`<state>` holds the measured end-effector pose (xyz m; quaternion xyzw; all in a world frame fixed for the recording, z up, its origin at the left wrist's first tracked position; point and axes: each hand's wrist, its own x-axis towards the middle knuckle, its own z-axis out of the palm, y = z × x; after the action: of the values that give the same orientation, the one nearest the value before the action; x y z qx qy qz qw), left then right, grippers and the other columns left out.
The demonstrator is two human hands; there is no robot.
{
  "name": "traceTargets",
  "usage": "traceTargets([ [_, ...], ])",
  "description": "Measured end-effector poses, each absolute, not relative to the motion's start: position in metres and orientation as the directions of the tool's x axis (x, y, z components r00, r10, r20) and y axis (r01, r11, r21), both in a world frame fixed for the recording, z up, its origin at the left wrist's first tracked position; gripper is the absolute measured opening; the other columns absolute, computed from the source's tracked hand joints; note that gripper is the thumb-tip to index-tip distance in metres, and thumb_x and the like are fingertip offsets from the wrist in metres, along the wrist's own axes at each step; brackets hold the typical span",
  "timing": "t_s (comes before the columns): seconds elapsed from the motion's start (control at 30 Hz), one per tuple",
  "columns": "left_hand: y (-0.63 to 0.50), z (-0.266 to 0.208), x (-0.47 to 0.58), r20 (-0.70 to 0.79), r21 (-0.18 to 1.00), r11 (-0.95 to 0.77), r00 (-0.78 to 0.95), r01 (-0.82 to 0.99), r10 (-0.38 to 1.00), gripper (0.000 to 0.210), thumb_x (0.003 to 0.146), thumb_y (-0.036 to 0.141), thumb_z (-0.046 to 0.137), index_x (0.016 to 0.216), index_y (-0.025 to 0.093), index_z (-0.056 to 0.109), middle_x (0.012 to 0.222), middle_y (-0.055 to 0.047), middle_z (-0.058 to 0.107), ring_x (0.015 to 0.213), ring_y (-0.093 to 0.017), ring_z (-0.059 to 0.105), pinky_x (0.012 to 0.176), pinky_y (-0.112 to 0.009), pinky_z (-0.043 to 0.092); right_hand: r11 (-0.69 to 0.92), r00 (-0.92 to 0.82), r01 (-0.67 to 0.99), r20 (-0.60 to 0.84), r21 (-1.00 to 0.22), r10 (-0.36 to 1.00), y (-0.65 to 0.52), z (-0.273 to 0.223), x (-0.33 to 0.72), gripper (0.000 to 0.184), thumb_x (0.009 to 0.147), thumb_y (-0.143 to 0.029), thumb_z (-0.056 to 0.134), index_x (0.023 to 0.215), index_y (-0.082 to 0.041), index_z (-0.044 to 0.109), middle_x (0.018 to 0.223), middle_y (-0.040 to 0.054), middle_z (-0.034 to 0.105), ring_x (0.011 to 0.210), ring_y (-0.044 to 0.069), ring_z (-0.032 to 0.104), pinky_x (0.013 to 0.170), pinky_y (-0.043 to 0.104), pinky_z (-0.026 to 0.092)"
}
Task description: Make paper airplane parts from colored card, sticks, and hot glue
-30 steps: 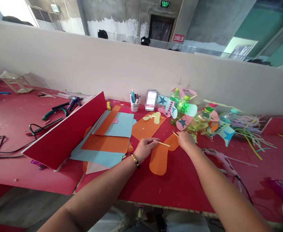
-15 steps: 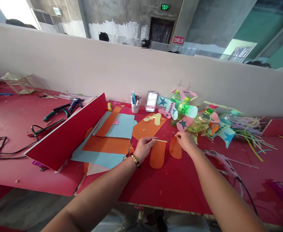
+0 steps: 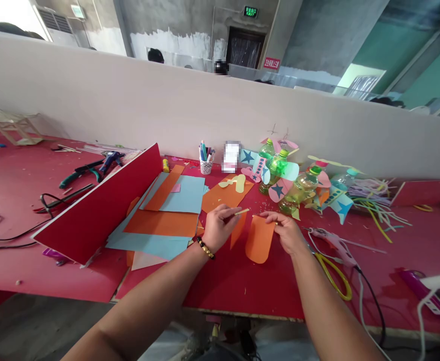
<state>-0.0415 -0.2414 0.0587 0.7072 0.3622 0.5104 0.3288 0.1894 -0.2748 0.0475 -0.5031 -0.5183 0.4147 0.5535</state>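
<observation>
My left hand (image 3: 222, 225), with a beaded bracelet at the wrist, pinches a thin pale stick (image 3: 242, 212) that points right. Below those fingers a narrow orange paper piece (image 3: 238, 231) shows edge-on; whether it touches the stick I cannot tell. The fingers of my right hand (image 3: 283, 230) are closed on the upper right edge of an orange paper cutout (image 3: 259, 243) with a rounded lower end. The two hands are a short way apart over the red table (image 3: 257, 296).
Blue and orange paper sheets (image 3: 167, 225) lie left, beside a red divider (image 3: 99, 205). Plastic bottles with paper planes (image 3: 280, 175), a pen cup (image 3: 205, 165) and a phone (image 3: 231, 156) stand behind. A pink glue gun (image 3: 335, 243) and yellow-handled scissors (image 3: 336, 281) lie right.
The orange cutout in my right hand has come left and turned broad side towards me. The orange piece below my left hand now looks narrow. The view has shifted slightly right.
</observation>
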Motion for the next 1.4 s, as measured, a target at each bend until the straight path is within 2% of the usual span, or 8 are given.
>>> traceTargets([
  [0.2,-0.248,0.053,-0.036,0.421,0.832,-0.553,0.593,0.05,0.686,0.05,0.078,0.041,0.066,0.123,0.02,0.06,0.095,-0.006,0.064,0.075,-0.013,0.059,0.071,-0.024,0.048,0.112,0.043,-0.054,0.11,-0.992,0.993,-0.273,0.041,0.17,0.016,0.064,-0.014,0.064,0.076,-0.022,0.07,0.109,0.0035,0.066,0.104,0.023,0.057,0.088,0.034,0.042],
  [0.33,-0.242,0.05,-0.035,0.359,0.887,-0.459,0.556,0.046,0.749,0.048,0.082,0.041,0.062,0.124,0.02,0.058,0.103,-0.008,0.065,0.088,-0.017,0.06,0.075,-0.025,0.048,0.074,0.052,-0.146,0.067,-0.986,0.996,-0.277,0.039,0.169,0.021,0.061,-0.011,0.06,0.076,-0.022,0.07,0.109,0.0033,0.066,0.106,0.024,0.057,0.089,0.036,0.042],
  [0.47,-0.237,0.044,-0.031,0.291,0.852,-0.441,0.444,0.283,0.847,0.061,0.068,0.04,0.075,0.124,0.023,0.059,0.111,-0.008,0.062,0.097,-0.021,0.056,0.083,-0.031,0.046,0.087,0.068,-0.105,0.081,-0.991,0.994,-0.281,0.038,0.167,0.02,0.06,-0.011,0.061,0.074,-0.022,0.071,0.103,0.0041,0.068,0.108,0.025,0.055,0.096,0.037,0.038],
  [0.63,-0.234,0.033,-0.028,0.048,0.946,-0.194,0.479,0.261,0.876,0.088,0.059,0.041,0.079,0.137,0.02,0.044,0.095,-0.005,0.065,0.081,-0.018,0.058,0.077,-0.031,0.047,0.097,0.032,-0.12,0.094,-0.988,0.995,-0.283,0.04,0.163,0.021,0.06,-0.012,0.06,0.075,-0.022,0.071,0.105,0.0041,0.068,0.111,0.025,0.054,0.096,0.036,0.039],
  [0.8,-0.234,0.031,-0.027,-0.064,0.991,0.126,0.625,-0.055,0.778,0.069,0.062,0.036,0.077,0.124,0.013,0.056,0.091,-0.008,0.067,0.081,-0.019,0.063,0.074,-0.031,0.049,0.045,-0.039,-0.212,0.054,-0.976,0.998,-0.284,0.044,0.166,0.039,0.063,-0.018,0.063,0.101,-0.023,0.068,0.113,0.0062,0.066,0.104,0.023,0.058,0.09,0.036,0.044],
  [0.93,-0.236,0.036,-0.027,-0.041,0.972,0.179,0.64,-0.152,0.768,0.048,0.06,0.035,0.078,0.1,0.012,0.065,0.091,-0.008,0.068,0.082,-0.02,0.063,0.078,-0.032,0.05,-0.021,0.057,-0.155,-0.03,-0.988,0.998,-0.282,0.039,0.167,0.034,0.071,-0.033,0.068,0.104,-0.023,0.067,0.098,0.0052,0.068,0.083,0.019,0.061,0.063,0.027,0.047],
  [1.2,-0.233,0.035,-0.03,-0.017,0.982,-0.089,0.554,0.164,0.832,0.046,0.065,0.047,0.072,0.096,0.014,0.065,0.073,0.0,0.061,0.062,-0.012,0.052,0.057,-0.022,0.041,-0.029,0.223,-0.067,-0.043,-0.997,0.974,-0.277,0.032,0.167,0.021,0.065,-0.034,0.074,0.078,-0.018,0.069,0.061,-0.0005,0.064,0.049,0.012,0.054,0.046,0.024,0.037],
  [1.4,-0.238,0.045,-0.04,-0.026,0.772,-0.416,0.677,0.481,0.736,0.039,0.057,0.047,0.077,0.079,0.018,0.065,0.07,0.0,0.062,0.062,-0.014,0.051,0.054,-0.022,0.032,0.037,0.447,-0.167,-0.042,-0.985,0.894,-0.273,0.029,0.193,0.026,0.061,-0.031,0.076,0.081,-0.018,0.068,0.058,-0.002,0.061,0.047,0.011,0.051,0.045,0.023,0.036],
])
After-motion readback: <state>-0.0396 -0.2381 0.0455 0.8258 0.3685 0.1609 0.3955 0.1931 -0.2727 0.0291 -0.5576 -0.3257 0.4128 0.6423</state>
